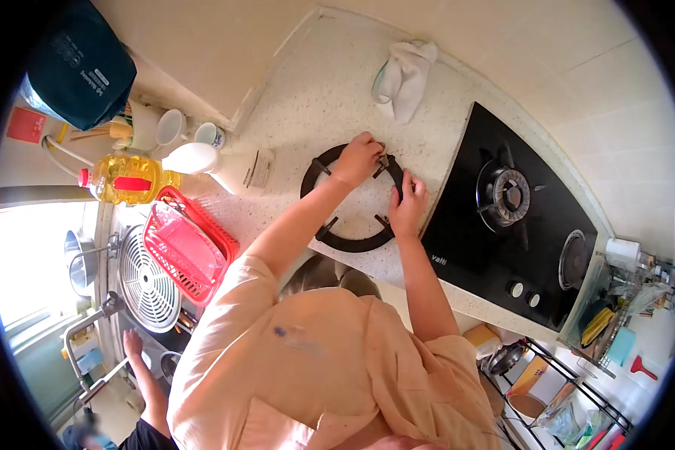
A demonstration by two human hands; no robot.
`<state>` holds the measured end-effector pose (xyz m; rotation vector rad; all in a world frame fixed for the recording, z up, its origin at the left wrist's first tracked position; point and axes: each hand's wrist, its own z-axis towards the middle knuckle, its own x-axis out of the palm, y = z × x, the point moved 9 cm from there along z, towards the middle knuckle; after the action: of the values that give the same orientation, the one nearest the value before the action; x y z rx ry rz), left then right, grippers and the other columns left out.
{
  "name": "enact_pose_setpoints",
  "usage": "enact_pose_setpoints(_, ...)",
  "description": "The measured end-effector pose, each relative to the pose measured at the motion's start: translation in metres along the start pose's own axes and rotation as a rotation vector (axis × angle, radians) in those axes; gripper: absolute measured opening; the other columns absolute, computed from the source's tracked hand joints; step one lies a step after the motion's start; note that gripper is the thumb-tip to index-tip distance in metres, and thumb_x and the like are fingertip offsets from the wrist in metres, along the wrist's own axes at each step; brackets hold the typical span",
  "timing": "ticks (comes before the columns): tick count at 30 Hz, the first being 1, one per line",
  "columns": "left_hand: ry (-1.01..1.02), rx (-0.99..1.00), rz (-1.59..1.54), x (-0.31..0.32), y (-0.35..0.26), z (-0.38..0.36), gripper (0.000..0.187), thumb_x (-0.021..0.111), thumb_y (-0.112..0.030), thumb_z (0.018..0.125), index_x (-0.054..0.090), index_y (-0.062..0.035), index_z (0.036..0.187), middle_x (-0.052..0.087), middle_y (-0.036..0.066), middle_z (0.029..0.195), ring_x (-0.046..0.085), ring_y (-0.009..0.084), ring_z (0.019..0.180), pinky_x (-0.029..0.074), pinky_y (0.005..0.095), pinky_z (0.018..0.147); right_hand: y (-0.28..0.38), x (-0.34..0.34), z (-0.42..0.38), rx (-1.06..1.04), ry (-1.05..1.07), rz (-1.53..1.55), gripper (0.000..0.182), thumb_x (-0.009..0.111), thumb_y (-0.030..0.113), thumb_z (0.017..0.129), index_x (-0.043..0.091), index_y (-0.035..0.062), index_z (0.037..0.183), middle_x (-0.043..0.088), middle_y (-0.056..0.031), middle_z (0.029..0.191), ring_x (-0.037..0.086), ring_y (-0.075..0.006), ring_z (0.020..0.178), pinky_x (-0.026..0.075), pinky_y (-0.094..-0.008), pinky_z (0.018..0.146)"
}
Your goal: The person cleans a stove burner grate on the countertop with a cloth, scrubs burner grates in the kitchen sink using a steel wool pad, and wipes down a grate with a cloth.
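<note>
Closest to the camera was the peach shirt (pixel 330 375) on the person's back, leaning over the bench (pixel 307 82).

Both arms reached out to a black iron pan ring (pixel 350 244). The ring lay flat on the speckled bench, just beside the black stove (pixel 472 247) and not on it. The left hand (pixel 358 159) sat on the far edge of the ring, with its grip curled around one of the little prongs. The right hand (pixel 407 202) was on the side of the ring near the stove, with its grip pinching the rim there.

I think the ring was being held and worked on with both hands. It looked heavy, so moving it would need a firm hold on both sides and a level lift.

A bare burner (pixel 505 196) showed on the stove. A white cloth (pixel 405 75) lay near the wall, apart from the ring. A white jug (pixel 236 166) and a yellow oil bottle (pixel 127 178) stood close on the left. A red basket (pixel 187 247) sat by the sink, and another person's hand (pixel 133 343) was down there too.
</note>
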<state>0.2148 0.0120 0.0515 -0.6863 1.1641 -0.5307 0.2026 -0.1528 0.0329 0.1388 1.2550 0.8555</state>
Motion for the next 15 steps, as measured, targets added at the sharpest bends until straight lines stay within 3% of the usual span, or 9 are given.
enact_pose_setpoints(2, 0.015, 0.184, 0.112, 0.003, -0.014, -0.002, 0.010, 0.058, -0.001, 0.074, 0.063, -0.0025, 0.083, 0.052, 0.013, 0.084, 0.054, 0.0314, 0.082, 0.046, 0.0380, 0.071, 0.003, -0.002, 0.002, -0.019, -0.001, 0.011, 0.044, 0.062, 0.009, 0.077, 0.051, 0.0040, 0.119, 0.050, -0.0133, 0.104, 0.048, -0.0330, 0.091, 0.041, -0.0409, 0.080)
enact_pose_setpoints(6, 0.140, 0.006, 0.251, -0.023, 0.016, -0.010, 0.012, 0.057, -0.001, 0.074, 0.063, -0.0032, 0.084, 0.052, 0.013, 0.084, 0.054, 0.0312, 0.084, 0.046, 0.0383, 0.072, 0.002, -0.002, 0.001, -0.012, 0.009, 0.028, 0.044, 0.062, 0.009, 0.077, 0.051, 0.0040, 0.120, 0.049, -0.0136, 0.105, 0.048, -0.0332, 0.092, 0.040, -0.0412, 0.081)
enact_pose_setpoints(9, 0.153, -0.066, 0.070, -0.015, 0.021, -0.006, 0.013, 0.057, 0.000, 0.073, 0.064, -0.0038, 0.084, 0.053, 0.013, 0.085, 0.054, 0.0318, 0.085, 0.046, 0.0385, 0.073, 0.000, -0.001, -0.001, -0.005, -0.002, 0.017, 0.045, 0.062, 0.008, 0.077, 0.051, 0.0039, 0.120, 0.049, -0.0136, 0.105, 0.048, -0.0332, 0.092, 0.040, -0.0414, 0.081)
enact_pose_setpoints(12, 0.039, 0.084, 0.016, 0.016, -0.012, 0.001, 0.015, 0.057, 0.000, 0.072, 0.064, -0.0042, 0.085, 0.053, 0.014, 0.086, 0.055, 0.0326, 0.084, 0.046, 0.0386, 0.073, 0.001, 0.002, -0.001, -0.002, 0.003, 0.005, 0.045, 0.062, 0.008, 0.077, 0.052, 0.0041, 0.120, 0.050, -0.0134, 0.105, 0.048, -0.0331, 0.093, 0.040, -0.0415, 0.082)
enact_pose_setpoints(15, 0.131, 0.121, 0.146, 0.002, -0.001, -0.006, 0.016, 0.057, 0.000, 0.072, 0.064, -0.0045, 0.086, 0.054, 0.014, 0.086, 0.055, 0.0330, 0.083, 0.046, 0.0388, 0.072, -0.003, 0.003, -0.003, -0.006, 0.012, 0.002, 0.046, 0.062, 0.008, 0.076, 0.052, 0.0042, 0.120, 0.050, -0.0137, 0.105, 0.047, -0.0328, 0.094, 0.040, -0.0415, 0.082)
